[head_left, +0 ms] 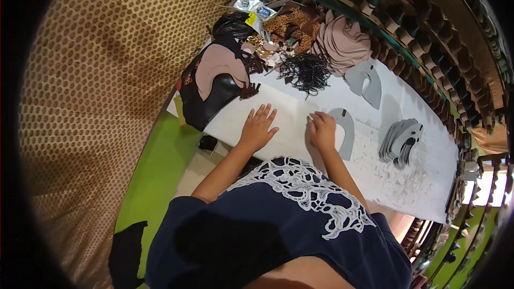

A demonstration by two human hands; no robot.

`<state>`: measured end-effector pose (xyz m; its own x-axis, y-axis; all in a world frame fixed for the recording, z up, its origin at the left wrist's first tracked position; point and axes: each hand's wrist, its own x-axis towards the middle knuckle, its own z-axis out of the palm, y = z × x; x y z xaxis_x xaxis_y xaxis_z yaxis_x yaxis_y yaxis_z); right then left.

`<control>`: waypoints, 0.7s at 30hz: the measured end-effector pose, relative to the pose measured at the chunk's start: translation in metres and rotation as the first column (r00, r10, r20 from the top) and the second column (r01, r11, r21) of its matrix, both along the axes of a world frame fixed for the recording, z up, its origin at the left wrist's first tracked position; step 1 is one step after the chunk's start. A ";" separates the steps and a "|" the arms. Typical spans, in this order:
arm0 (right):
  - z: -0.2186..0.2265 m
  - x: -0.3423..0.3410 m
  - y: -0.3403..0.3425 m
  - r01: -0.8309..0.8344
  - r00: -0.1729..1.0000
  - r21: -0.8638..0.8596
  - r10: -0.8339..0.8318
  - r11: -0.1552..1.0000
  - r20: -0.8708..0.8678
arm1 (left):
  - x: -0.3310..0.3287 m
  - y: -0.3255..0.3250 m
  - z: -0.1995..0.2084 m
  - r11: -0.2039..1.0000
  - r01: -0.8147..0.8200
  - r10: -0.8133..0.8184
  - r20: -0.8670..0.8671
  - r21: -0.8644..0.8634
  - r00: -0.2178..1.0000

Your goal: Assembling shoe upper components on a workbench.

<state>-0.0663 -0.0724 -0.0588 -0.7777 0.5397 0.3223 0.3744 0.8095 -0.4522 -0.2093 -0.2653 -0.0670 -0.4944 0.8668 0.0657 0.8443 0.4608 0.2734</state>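
Note:
My left hand lies palm down on the white tabletop, its fingers spread and nothing in them. To its right, my right hand rests with bent fingers drawn together; what they hold, if anything, is hidden under them. Right beside that hand lies a curved grey shoe-upper piece with a small dark mark at its top, its left part covered by the hand. Farther right sits a stack of similar grey pieces. Another flat grey piece lies farther back.
Pink cut pieces lie on black material at the table's left. Behind are a tangle of black strips, leopard-print material and a pink stack. Shoe racks line the right; a patterned gold curtain hangs left.

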 end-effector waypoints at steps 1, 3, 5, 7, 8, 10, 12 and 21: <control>0.001 -0.015 -0.009 -0.059 0.998 -0.006 0.059 0.998 0.030 | -0.006 -0.005 -0.001 1.000 0.028 -0.028 0.017 -0.003 0.999; 0.003 -0.045 -0.024 -0.117 0.991 -0.013 0.117 0.993 0.064 | -0.016 -0.012 0.000 0.998 0.065 -0.065 0.032 0.006 0.997; 0.006 -0.077 -0.036 -0.255 0.967 -0.009 0.255 0.967 0.006 | -0.025 -0.021 0.001 0.995 0.099 -0.100 0.046 0.017 0.994; 0.011 -0.107 -0.048 -0.293 0.956 -0.007 0.293 0.956 0.015 | -0.034 -0.030 0.003 0.986 0.157 -0.161 0.083 0.052 0.984; 0.013 -0.121 -0.051 -0.324 0.946 -0.004 0.324 0.946 0.020 | -0.039 -0.033 0.005 0.986 0.156 -0.160 0.086 0.058 0.983; 0.006 -0.144 -0.054 -0.337 0.941 -0.002 0.337 0.942 0.019 | -0.050 -0.041 0.010 0.971 0.227 -0.235 0.141 0.073 0.962; 0.003 -0.160 -0.058 -0.328 0.945 0.098 0.327 0.940 0.019 | -0.058 -0.045 0.014 0.966 0.229 -0.246 0.164 0.116 0.955; 0.007 -0.165 -0.061 -0.271 0.962 0.082 0.272 0.959 -0.002 | -0.092 -0.051 0.042 0.921 0.160 -0.261 0.258 0.355 0.930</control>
